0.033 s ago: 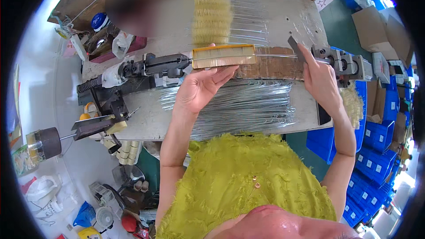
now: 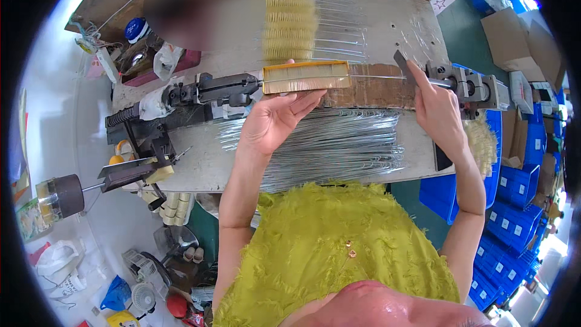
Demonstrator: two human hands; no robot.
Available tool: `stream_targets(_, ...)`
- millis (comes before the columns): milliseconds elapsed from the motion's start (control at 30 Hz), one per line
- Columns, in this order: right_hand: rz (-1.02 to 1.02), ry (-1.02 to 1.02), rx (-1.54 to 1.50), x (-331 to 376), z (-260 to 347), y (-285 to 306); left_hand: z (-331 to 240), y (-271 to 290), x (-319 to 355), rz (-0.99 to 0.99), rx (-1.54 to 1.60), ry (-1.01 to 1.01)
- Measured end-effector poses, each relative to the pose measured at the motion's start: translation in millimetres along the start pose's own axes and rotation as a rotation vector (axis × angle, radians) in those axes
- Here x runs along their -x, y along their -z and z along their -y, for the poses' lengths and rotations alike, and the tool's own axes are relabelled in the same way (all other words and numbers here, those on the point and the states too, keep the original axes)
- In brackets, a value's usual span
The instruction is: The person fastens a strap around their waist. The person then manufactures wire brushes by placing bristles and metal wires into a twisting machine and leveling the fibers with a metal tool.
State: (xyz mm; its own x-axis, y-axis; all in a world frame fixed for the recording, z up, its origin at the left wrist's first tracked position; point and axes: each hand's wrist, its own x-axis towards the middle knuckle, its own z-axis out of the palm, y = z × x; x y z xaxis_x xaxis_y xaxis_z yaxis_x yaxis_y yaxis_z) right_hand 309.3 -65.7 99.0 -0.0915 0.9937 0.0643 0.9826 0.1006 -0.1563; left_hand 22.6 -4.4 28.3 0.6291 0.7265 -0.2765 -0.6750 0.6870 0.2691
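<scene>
My left hand (image 2: 275, 121) is closed on a long narrow trough with yellow edges (image 2: 306, 64), fingers under it and thumb mostly hidden behind. Pale bristles (image 2: 305, 77) fill the trough, and a thin metal wire (image 2: 378, 75) runs lengthwise over them. That wire stretches from a dark clamp (image 2: 229, 86) on the left toward a metal chuck (image 2: 463, 85) on the right. Just short of the chuck, my right hand (image 2: 439, 109) grips a flat dark metal bar (image 2: 403, 66), its index finger laid along it. The bar's tip slants up past the wire; whether they touch, I cannot tell.
Many bent wires (image 2: 339, 145) lie on the table between me and the trough. Finished-looking bristle brushes (image 2: 285, 18) with wire stems lie at the back. A pink box (image 2: 136, 77) stands at the back left. Blue bins (image 2: 514, 184) line the right, one holding pale brushes (image 2: 482, 145).
</scene>
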Motion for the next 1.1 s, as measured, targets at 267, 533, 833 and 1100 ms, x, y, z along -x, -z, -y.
stream_targets(267,-0.042,0.175,-0.19,-3.9,51.9,0.2,-0.5,2.4,0.7,0.052,-0.06,-0.009)
stream_targets(533,0.098,0.224,-0.095,-1.5,83.6,-11.3,-0.7,2.3,2.6,0.053,-0.098,-0.013)
stream_targets(833,0.163,0.253,0.004,-1.5,90.8,-12.4,-1.7,4.5,4.6,0.107,-0.177,-0.024)
stream_targets(1100,0.149,0.246,0.138,0.2,93.2,-20.0,-5.7,1.0,6.6,0.103,-0.267,-0.011)
